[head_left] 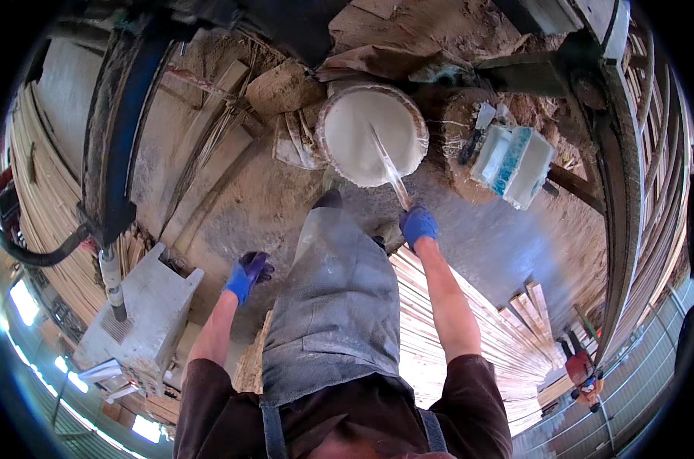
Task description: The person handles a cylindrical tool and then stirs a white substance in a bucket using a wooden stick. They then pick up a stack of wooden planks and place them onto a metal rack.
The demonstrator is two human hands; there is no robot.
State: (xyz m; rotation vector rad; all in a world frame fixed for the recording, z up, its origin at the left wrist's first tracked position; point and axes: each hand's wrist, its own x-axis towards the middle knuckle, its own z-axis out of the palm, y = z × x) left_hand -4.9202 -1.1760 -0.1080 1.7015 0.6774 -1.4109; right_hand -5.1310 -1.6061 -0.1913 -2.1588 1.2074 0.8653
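Head view: a round bucket (pixel 423 126) of white liquid (pixel 351 141) stands ahead of the person, a pale stick (pixel 390 166) slanting into it; rightward is a white-and-teal container (pixel 532 176), its contents unclear. Around lie dusty floor (pixel 477 218), long boards (pixel 473 336) and, farther off, another person (pixel 580 369). The right hand (pixel 418 224) wraps its fingers around the stick; the left hand's (pixel 247 277) fingers hang loosely bent, slightly apart.

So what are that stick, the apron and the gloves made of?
Stick: likely wood, pale brown under white smears, though plastic isn't ruled out.
Apron: seemingly woven cloth, matt grey, creased and dusty.
Gloves: perhaps rubber or knit, blue and close-fitting; their texture is too small to tell.
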